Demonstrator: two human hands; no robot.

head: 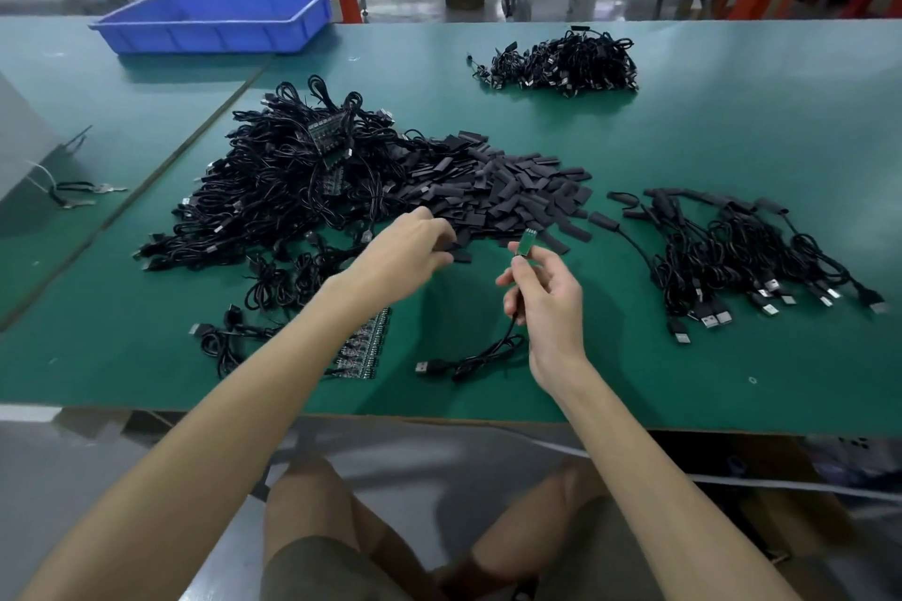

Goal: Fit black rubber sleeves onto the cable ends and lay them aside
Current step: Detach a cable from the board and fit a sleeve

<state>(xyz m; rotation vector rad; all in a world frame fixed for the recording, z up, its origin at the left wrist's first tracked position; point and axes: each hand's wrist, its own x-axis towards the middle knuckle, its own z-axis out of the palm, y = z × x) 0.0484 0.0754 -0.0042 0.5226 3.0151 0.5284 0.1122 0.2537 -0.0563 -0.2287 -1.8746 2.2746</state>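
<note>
My right hand point(546, 293) pinches a black cable just below its small green circuit-board end point(527, 244), which points upward. The cable hangs down to a USB plug point(429, 367) lying on the green table. My left hand point(410, 249) reaches into the near edge of a pile of flat black rubber sleeves point(507, 195), fingers curled on a sleeve point(461, 254). A big heap of unsleeved black cables point(293, 190) lies left of the sleeves. Cables with sleeves fitted point(732, 249) lie in a row at the right.
A second cable bundle point(566, 63) sits at the back of the table. A blue plastic bin point(215, 17) stands at the far left. A strip of green circuit boards point(366, 347) lies under my left forearm. The table's front edge point(439, 415) runs close to my knees.
</note>
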